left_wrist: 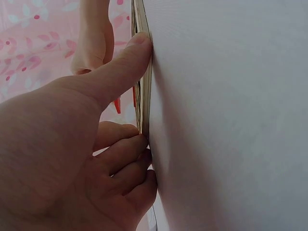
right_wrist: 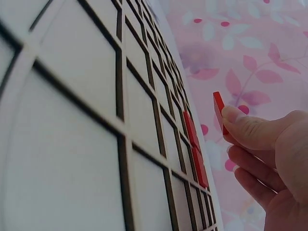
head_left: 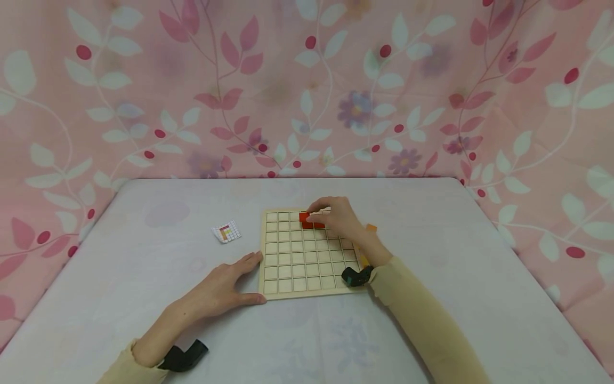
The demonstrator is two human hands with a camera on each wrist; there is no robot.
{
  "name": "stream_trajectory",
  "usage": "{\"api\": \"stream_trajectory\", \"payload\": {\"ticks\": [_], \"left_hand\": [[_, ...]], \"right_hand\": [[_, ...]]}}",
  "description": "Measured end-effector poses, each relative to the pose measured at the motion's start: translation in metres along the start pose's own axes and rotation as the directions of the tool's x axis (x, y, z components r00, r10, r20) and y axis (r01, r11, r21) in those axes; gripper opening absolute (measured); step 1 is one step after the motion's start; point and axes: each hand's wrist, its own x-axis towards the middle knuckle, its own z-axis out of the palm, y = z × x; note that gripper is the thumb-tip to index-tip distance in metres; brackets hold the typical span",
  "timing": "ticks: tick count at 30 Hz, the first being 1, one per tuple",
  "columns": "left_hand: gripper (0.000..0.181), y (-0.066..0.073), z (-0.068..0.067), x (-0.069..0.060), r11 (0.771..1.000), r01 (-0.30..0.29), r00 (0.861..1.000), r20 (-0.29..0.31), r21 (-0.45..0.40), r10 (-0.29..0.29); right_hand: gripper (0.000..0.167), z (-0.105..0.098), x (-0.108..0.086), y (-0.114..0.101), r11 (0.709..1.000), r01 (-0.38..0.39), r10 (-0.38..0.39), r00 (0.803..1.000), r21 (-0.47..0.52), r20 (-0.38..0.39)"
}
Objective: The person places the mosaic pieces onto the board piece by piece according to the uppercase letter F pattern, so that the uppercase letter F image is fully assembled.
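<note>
A pale wooden board (head_left: 297, 257) with a raised square grid lies on the table. Its left edge is touched by my left hand (head_left: 218, 293), thumb near the front corner and fingers farther back, spread fairly straight. Over the board's far side, my right hand (head_left: 341, 220) pinches a thin red tile (right_wrist: 219, 113) between thumb and fingertips, raised off the grid in the right wrist view. Below it, red tiles (head_left: 313, 225) sit in neighbouring cells near the far edge. The left wrist view shows the board's edge (left_wrist: 145, 101) side-on; the held tile is partly hidden by fingers in the head view.
A small paper (head_left: 226, 232) printed with a grid and coloured squares lies left of the board. Beyond the board's right side are an orange piece (head_left: 371, 228) and yellow pieces (head_left: 363, 258), partly behind my right forearm. A floral curtain (head_left: 307, 106) hangs behind the table.
</note>
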Motion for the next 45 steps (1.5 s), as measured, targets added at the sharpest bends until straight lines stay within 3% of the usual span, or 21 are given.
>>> {"api": "stream_trajectory", "payload": {"ticks": [13,16,23,45], "left_hand": [[0.096,0.002,0.0,0.002,1.0,0.012,1.0,0.009,-0.009,-0.012],[0.096,0.002,0.0,0.002,1.0,0.013,1.0,0.01,-0.009,-0.013],[0.097,0.002,-0.001,0.001,0.999,0.031,0.999,0.011,-0.01,-0.031],[0.097,0.0,-0.001,0.0,1.0,0.025,1.0,0.01,-0.011,-0.025]], "right_hand": [[0.014,0.016,0.003,-0.004,1.0,-0.027,0.027,1.0,-0.005,-0.015],[0.014,0.018,0.002,0.0,1.0,-0.007,0.006,1.0,-0.018,-0.024],[0.019,0.025,0.001,0.01,0.997,0.04,-0.041,0.999,0.068,0.014],[0.023,0.029,-0.002,0.014,0.996,0.065,-0.067,0.997,0.056,0.033]]}}
